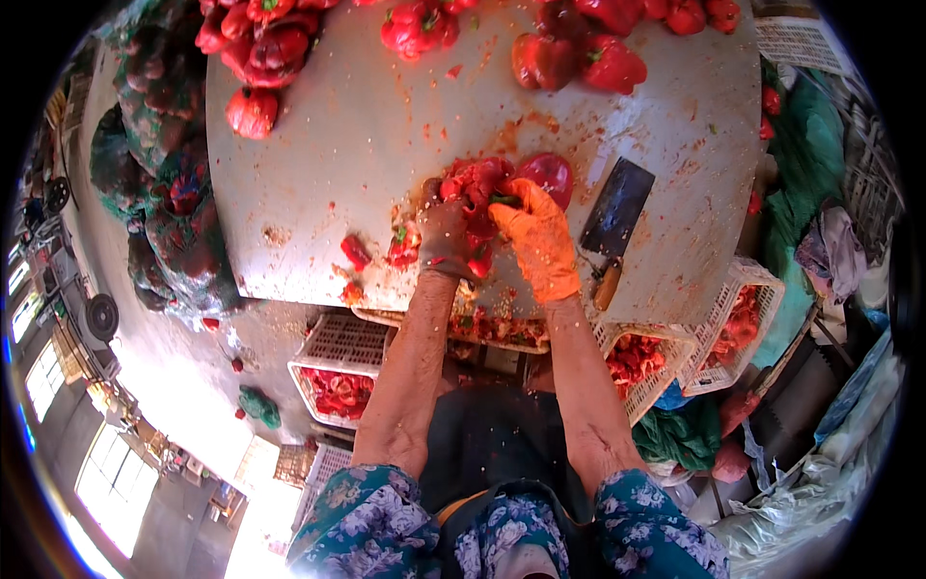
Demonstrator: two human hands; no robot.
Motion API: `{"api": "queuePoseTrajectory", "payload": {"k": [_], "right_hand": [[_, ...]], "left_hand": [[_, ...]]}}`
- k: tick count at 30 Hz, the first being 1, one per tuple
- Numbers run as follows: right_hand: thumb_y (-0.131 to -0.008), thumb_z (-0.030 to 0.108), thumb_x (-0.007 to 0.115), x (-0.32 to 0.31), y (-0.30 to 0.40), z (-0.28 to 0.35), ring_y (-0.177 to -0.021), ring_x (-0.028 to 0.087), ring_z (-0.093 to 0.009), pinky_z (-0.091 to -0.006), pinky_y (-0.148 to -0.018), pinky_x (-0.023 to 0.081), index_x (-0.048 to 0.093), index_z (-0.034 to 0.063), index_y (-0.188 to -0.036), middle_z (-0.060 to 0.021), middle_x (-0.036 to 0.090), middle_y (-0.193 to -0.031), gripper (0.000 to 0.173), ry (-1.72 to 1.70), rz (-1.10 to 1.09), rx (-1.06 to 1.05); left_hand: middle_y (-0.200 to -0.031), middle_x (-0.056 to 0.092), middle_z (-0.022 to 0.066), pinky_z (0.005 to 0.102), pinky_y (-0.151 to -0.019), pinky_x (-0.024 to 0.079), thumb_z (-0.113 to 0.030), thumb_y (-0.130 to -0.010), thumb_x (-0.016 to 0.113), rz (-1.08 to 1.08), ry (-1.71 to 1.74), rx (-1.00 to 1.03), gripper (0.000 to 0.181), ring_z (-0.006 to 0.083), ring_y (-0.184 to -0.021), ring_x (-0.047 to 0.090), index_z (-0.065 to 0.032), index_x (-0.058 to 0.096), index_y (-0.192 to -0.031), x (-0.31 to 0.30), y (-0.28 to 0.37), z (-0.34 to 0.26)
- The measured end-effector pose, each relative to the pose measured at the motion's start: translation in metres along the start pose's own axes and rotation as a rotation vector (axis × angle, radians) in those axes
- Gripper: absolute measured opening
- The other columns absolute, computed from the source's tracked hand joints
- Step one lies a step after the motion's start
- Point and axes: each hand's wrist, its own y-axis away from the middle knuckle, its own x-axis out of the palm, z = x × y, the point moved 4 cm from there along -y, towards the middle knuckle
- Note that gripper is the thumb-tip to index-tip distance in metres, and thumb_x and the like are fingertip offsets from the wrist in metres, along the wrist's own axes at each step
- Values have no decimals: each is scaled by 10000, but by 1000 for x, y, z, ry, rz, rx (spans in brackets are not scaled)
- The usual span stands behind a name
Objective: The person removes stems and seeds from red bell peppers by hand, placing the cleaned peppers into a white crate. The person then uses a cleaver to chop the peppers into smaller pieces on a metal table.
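Observation:
Wearing a thin, dark, wet-looking glove, my left hand (443, 231) is curled around red bell pepper pieces (477, 181) on the metal-looking tabletop (304, 188). My right hand (539, 242), in an orange rubber glove, pinches a green pepper stem (506, 199) at the right side of those pieces. Just beyond my right fingers lies a smooth red bell pepper (548, 177). A cleaver, its dark blade (618, 206) flat on the table and its wooden handle (608, 284) towards me, rests to the right. Pepper scraps (403, 244) and seeds lie beside my left hand.
Whole red bell peppers (269, 54) are heaped along the far side. White plastic crates (340, 339) of cut peppers stand below the table's near edge, left and right. A scrap-filled tray (499, 331) sits beneath that edge. Net sacks (184, 231) line the left side.

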Motion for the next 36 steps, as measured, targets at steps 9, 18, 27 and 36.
{"api": "queuePoseTrajectory", "payload": {"k": [9,18,27,36], "right_hand": [[-781,115,689,57,25,28,-1021,590,-258,-346,-876,469,600,34,-1139,-128,621,-1098,378,716,-30,-662],[-800,63,611,86,7,19,-736,627,-227,-342,-638,500,582,24,-959,-109,616,-803,166,675,30,-472],[-822,-8,606,73,17,40,-804,608,-148,-254,-622,518,612,15,-1077,-68,623,-950,256,-451,76,-167],[-782,165,705,136,43,0,-910,627,-176,-307,-782,497,653,94,-1110,-93,660,-999,340,877,233,-748]], "left_hand": [[-1101,607,107,334,-813,550,43,-805,559,-90,209,92,388,222,-966,620,-45,549,-1183,-55,-5,22],[-953,642,85,296,-651,533,-26,-810,614,-65,224,-95,260,184,-788,649,3,630,-1068,-85,19,-14],[-805,653,100,348,-460,499,-211,-797,596,-230,383,-273,257,212,-691,655,-45,638,-988,-166,-7,62],[-940,658,101,330,-619,515,-194,-812,638,-106,85,-275,348,208,-740,638,-62,566,-1126,-162,7,28]]}}
